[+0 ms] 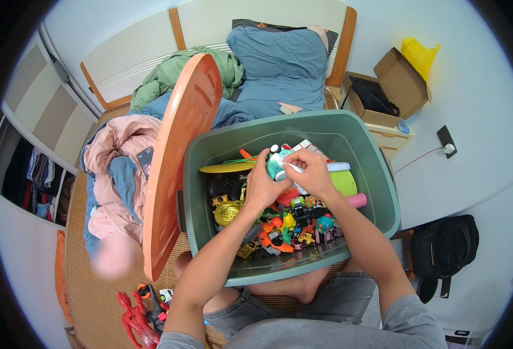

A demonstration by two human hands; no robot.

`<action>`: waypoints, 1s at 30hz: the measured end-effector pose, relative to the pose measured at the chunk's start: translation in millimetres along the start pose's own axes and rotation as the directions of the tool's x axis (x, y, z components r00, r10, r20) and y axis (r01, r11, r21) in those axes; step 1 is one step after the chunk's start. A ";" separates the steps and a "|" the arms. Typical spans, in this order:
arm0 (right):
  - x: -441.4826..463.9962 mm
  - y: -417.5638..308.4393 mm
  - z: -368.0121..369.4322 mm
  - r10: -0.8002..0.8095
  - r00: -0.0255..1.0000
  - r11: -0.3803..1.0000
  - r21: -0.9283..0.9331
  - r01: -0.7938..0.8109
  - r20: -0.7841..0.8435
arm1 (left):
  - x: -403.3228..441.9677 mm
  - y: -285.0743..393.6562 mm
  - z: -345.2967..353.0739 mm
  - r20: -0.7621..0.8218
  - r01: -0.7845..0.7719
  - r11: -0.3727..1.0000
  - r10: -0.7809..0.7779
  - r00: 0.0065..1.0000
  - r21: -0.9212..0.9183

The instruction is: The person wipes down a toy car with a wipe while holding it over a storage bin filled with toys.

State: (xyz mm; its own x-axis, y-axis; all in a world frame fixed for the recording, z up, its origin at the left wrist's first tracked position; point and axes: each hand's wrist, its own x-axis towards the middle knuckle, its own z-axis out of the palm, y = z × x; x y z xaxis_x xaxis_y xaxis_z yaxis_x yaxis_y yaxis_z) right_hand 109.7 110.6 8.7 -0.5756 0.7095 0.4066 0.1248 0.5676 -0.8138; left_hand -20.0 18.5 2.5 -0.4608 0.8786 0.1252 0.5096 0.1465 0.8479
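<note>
Over the big green plastic bin [291,272], my left hand [260,185] grips a small teal and white toy [275,167] from its left side. The fingers of my right hand [311,172] are closed in a pinch at the toy's right side, on a small white piece [294,167]; whether that is a wipe or part of the toy I cannot make out. Below both hands lies a heap of small toys: a yellow-green ball [227,213], an orange toy vehicle [275,241] and a pink cylinder [356,200] among them. My hands hide the middle of the heap.
An orange lid [178,168] stands on edge against the bin's left side. A red toy figure [137,319] and other toys lie at lower left on the woven mat [93,302]. Bedding [279,64] is behind; an open cardboard box [404,87] and black backpack [445,247] are at right.
</note>
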 end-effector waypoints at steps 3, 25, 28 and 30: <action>0.3 2.5 -0.8 -0.023 1.000 1.000 -0.010 0.023 0.012 | -0.1 -3.3 1.5 -0.022 -0.054 0.998 0.054 0.998 0.039; 5.1 1.9 -1.4 -0.130 0.976 0.992 -0.027 0.127 -0.174 | -1.2 1.5 1.2 -0.021 -0.090 0.996 0.089 0.996 -0.005; 5.0 1.7 1.1 -0.111 0.979 0.994 -0.010 0.111 -0.169 | -1.9 3.1 0.5 -0.009 -0.053 0.998 0.052 0.999 -0.042; 6.7 4.0 0.4 -0.107 0.976 0.994 -0.036 0.102 -0.191 | -1.9 3.6 0.2 -0.012 -0.056 0.997 0.055 0.998 -0.050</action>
State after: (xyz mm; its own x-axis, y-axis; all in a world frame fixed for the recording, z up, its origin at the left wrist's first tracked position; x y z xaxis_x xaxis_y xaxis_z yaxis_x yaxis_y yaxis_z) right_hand 106.0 117.4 8.0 -0.4208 0.7114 0.5629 0.0949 0.6516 -0.7526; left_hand -17.2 17.4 5.2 -0.4404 0.8800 0.1778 0.4978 0.0745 0.8641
